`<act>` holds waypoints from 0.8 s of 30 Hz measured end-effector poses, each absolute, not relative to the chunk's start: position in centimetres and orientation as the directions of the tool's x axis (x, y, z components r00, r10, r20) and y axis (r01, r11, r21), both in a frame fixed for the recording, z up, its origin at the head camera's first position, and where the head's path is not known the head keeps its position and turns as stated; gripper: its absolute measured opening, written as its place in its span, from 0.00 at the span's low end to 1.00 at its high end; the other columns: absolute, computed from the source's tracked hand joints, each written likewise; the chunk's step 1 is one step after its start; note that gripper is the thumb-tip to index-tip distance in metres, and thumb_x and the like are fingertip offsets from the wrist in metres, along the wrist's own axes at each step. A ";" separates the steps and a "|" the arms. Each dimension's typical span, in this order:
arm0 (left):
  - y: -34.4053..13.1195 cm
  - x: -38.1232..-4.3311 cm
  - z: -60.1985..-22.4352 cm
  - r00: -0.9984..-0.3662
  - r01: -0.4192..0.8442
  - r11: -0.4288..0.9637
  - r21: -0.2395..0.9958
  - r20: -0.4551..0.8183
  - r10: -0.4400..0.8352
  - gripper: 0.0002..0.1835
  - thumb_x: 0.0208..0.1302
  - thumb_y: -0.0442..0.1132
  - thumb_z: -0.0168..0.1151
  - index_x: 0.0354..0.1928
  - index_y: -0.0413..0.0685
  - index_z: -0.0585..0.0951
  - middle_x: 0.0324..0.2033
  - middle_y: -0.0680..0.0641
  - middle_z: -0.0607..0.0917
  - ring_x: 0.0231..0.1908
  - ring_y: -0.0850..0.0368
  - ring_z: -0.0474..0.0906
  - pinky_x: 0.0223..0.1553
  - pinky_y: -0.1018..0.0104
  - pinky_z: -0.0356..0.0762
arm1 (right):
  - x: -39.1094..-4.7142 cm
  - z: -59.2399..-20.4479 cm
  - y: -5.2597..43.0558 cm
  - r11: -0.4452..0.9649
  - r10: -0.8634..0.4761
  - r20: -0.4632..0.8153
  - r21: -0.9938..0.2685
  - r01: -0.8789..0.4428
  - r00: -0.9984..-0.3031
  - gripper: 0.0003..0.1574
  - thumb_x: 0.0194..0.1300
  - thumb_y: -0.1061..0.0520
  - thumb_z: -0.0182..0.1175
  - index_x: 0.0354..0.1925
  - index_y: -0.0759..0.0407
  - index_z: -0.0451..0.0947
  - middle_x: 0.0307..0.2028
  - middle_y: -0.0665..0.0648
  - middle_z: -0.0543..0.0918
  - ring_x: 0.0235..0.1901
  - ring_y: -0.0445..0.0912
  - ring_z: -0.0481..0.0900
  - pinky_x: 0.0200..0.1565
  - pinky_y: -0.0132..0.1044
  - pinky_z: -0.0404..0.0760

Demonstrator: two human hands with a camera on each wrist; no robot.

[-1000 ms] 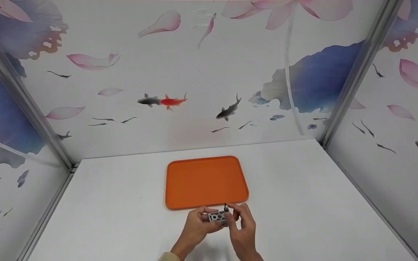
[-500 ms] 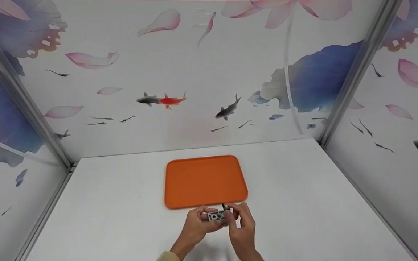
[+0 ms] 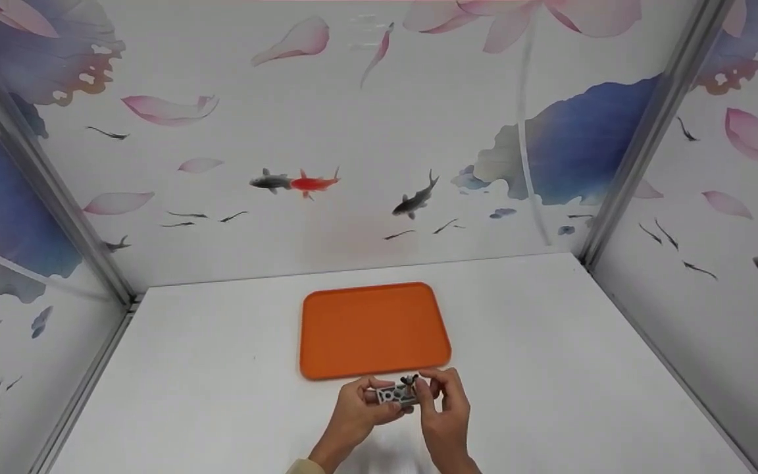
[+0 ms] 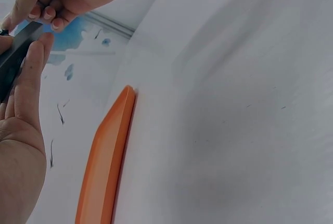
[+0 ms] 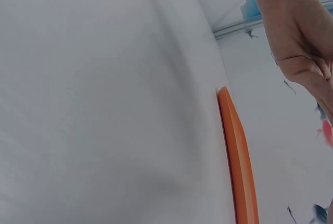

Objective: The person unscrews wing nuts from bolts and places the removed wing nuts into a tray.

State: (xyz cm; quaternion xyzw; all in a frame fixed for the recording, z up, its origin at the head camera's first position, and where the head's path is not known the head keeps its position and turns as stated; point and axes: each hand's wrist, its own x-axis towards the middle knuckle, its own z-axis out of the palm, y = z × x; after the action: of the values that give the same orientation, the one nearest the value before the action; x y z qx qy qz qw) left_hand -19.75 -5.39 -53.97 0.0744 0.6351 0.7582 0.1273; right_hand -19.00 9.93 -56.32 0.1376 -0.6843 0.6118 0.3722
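A small grey block (image 3: 392,394) with round holes in its face is held up just in front of the orange tray. My left hand (image 3: 356,408) grips its left end, fingers behind and thumb along the lower front. At the block's right end, my right hand (image 3: 446,411) pinches with thumb and curled index finger. A small black-and-silver fitting (image 3: 409,380) sticks up from the block's top beside the right thumb. In the left wrist view the block is a dark bar (image 4: 20,52) lying along the left fingers. The right wrist view hides it.
The orange tray (image 3: 374,332) lies on the white table (image 3: 221,368) just beyond both hands, with nothing on it. White panels (image 3: 353,230) printed with fish and petals enclose the table at the back and sides, joined by grey metal posts (image 3: 655,131).
The black-and-silver fitting has turned and now tilts differently, its tips showing more. My right hand has shifted slightly to the right; the left hand keeps its grip.
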 end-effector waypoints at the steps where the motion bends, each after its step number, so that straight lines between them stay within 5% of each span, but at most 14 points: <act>1: -5.4 -19.8 -54.0 -0.957 -0.097 -0.158 0.983 -0.049 0.287 0.22 0.54 0.27 0.67 0.52 0.28 0.76 0.43 0.34 0.89 0.40 0.47 0.90 0.45 0.61 0.90 | -19.0 -56.3 9.9 0.220 0.268 0.682 -0.731 -0.645 -0.681 0.15 0.60 0.77 0.61 0.43 0.65 0.78 0.30 0.56 0.69 0.29 0.42 0.65 0.29 0.31 0.69; 10: -5.5 -19.8 -54.2 -0.956 -0.096 -0.152 0.984 -0.049 0.288 0.22 0.55 0.27 0.66 0.52 0.28 0.76 0.44 0.33 0.89 0.40 0.47 0.90 0.44 0.62 0.90 | -19.0 -56.0 9.9 0.238 0.277 0.686 -0.727 -0.644 -0.673 0.15 0.58 0.81 0.59 0.38 0.66 0.77 0.29 0.56 0.71 0.28 0.42 0.65 0.27 0.30 0.69; 19: -5.5 -19.9 -54.1 -0.954 -0.104 -0.158 0.982 -0.054 0.294 0.21 0.55 0.26 0.67 0.52 0.29 0.77 0.42 0.34 0.89 0.40 0.48 0.90 0.45 0.61 0.90 | -18.5 -56.5 9.8 0.210 0.245 0.650 -0.760 -0.615 -0.719 0.17 0.65 0.74 0.57 0.47 0.61 0.82 0.31 0.54 0.71 0.29 0.41 0.65 0.28 0.31 0.70; 24: -5.4 -19.8 -54.1 -0.955 -0.104 -0.152 0.983 -0.056 0.290 0.22 0.54 0.27 0.67 0.52 0.28 0.77 0.42 0.34 0.89 0.39 0.49 0.90 0.45 0.62 0.90 | -18.5 -56.7 9.8 0.211 0.232 0.655 -0.756 -0.620 -0.719 0.17 0.63 0.76 0.58 0.48 0.65 0.81 0.31 0.54 0.70 0.30 0.41 0.65 0.29 0.31 0.69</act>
State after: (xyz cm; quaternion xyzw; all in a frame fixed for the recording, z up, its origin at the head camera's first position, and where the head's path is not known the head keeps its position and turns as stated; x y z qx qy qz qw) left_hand -19.84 -5.40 -54.12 0.0727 0.6380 0.7555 0.1302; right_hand -18.55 9.78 -56.71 0.1394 -0.6960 0.6126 0.3477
